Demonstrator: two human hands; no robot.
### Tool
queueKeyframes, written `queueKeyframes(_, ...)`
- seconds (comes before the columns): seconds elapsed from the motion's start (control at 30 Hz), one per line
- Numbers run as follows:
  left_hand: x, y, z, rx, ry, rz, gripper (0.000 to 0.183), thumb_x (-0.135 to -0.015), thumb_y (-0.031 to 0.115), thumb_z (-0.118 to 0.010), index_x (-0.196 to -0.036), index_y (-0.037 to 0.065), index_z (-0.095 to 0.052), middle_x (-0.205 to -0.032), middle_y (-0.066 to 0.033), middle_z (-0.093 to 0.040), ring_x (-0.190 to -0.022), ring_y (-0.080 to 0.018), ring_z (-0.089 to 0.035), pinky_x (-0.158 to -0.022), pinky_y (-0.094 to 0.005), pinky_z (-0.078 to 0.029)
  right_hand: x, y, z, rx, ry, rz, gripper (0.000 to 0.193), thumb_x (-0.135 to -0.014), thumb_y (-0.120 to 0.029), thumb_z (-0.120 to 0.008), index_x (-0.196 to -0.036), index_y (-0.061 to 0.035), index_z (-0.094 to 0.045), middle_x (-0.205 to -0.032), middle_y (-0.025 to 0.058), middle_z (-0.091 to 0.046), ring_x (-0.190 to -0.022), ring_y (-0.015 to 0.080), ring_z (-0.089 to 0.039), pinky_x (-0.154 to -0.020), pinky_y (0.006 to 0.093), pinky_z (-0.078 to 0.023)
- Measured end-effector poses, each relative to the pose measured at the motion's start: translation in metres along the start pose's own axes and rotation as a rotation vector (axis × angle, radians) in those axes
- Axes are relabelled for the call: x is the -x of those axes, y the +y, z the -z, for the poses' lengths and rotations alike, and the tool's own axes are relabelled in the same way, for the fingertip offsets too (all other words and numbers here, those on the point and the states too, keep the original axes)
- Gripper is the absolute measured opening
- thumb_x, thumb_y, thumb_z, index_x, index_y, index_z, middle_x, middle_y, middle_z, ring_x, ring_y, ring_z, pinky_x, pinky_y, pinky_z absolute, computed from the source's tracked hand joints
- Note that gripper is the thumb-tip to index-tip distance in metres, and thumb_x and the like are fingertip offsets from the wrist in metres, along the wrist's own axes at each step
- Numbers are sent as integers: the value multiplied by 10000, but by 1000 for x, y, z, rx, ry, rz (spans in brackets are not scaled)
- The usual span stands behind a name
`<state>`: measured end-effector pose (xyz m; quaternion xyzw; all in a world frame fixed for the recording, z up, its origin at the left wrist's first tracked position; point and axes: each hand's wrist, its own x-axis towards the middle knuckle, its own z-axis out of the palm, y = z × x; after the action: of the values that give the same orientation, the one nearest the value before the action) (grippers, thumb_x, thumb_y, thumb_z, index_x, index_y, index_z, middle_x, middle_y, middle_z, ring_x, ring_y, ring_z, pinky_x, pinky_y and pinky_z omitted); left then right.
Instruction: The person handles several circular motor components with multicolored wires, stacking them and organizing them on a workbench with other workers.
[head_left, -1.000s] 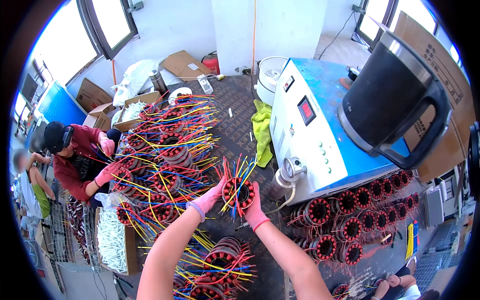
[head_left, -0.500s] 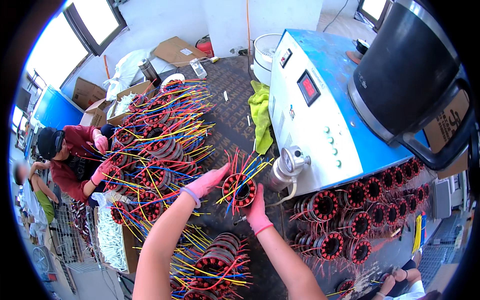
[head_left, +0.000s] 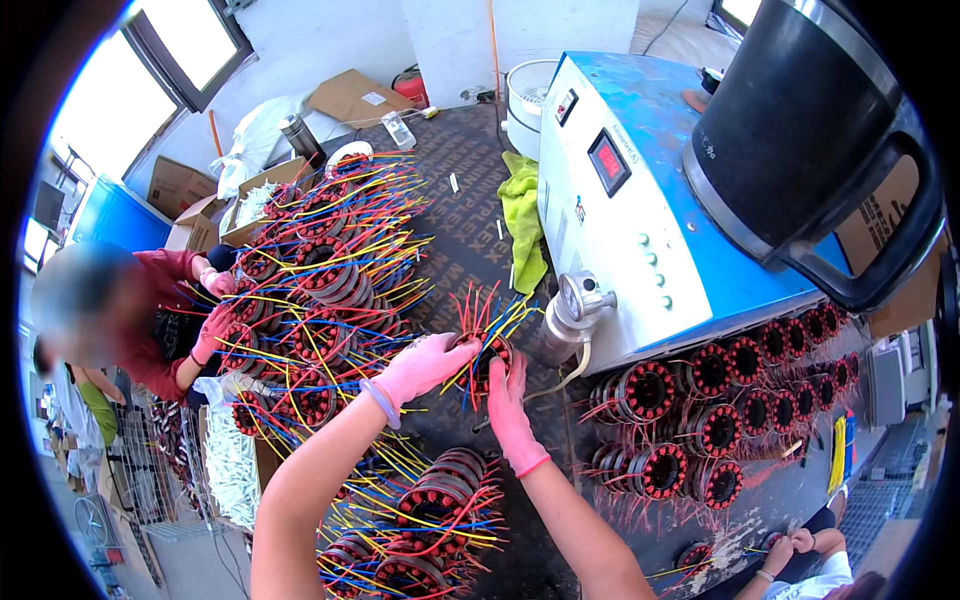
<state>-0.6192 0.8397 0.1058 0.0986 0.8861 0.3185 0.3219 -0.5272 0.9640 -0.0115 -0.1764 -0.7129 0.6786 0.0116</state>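
Motor stator (head_left: 500, 346), gripped between left hand (head_left: 428, 367) and right hand (head_left: 509, 405) well inside the table's (head_left: 458, 255) far edge, looks weighty, rigid; hold its rim, sparing the fragile leads (head_left: 509, 321).

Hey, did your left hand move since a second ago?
Yes, to the right: the left hand now has its fingertips closer to the fixed round gauge.

Printed lettering (head_left: 487, 208) on the dark tabletop (head_left: 462, 268); red digits (head_left: 608, 162) on the display (head_left: 622, 177) of the machine (head_left: 585, 225)
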Motion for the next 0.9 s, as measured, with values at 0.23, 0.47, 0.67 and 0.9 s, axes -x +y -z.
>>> queueKeyframes(0.23, -6, 17, 4, -142, 107, -44, 571, -945, 510, -391, -1067, 19, -657, -978, -239, -664, -974, -394, -619, -833, -438, -472, -11, -21, -7, -48, 178, 99, 569, -959, -498, -434, -1203, 17, -424, -1171, 239, -441, -1099, 397, -446, -947, 491, -340)
queueKeyframes(0.47, -14, 2, -7, -218, 203, -180, 408, -945, 344, -400, -1137, 100, -664, -1062, -153, -672, -996, -328, -627, -858, -431, -485, 10, -11, -15, 244, 177, 84, 707, -952, -336, -519, -1360, 152, -208, -1364, 398, -277, -1280, 520, -300, -1077, 511, -295)
queueKeyframes(0.67, -19, 9, -11, -257, 215, -200, 415, -948, 365, -416, -1143, 96, -665, -1027, -163, -678, -965, -336, -638, -838, -431, -497, 8, 13, -15, 481, 240, 214, 494, -965, -224, -493, -1320, 61, -303, -1360, 378, -289, -1257, 515, -325, -1051, 522, -316)
queueKeyframes(0.9, -24, -10, -10, -257, 313, -503, 388, -952, 316, -457, -1158, 44, -641, -1075, -173, -666, -1000, -354, -621, -869, -436, -487, 5, -3, -8, 469, 338, 285, 640, -977, -342, -477, -1402, 76, -241, -1397, 308, -316, -1261, 452, -357, -1060, 461, -312)
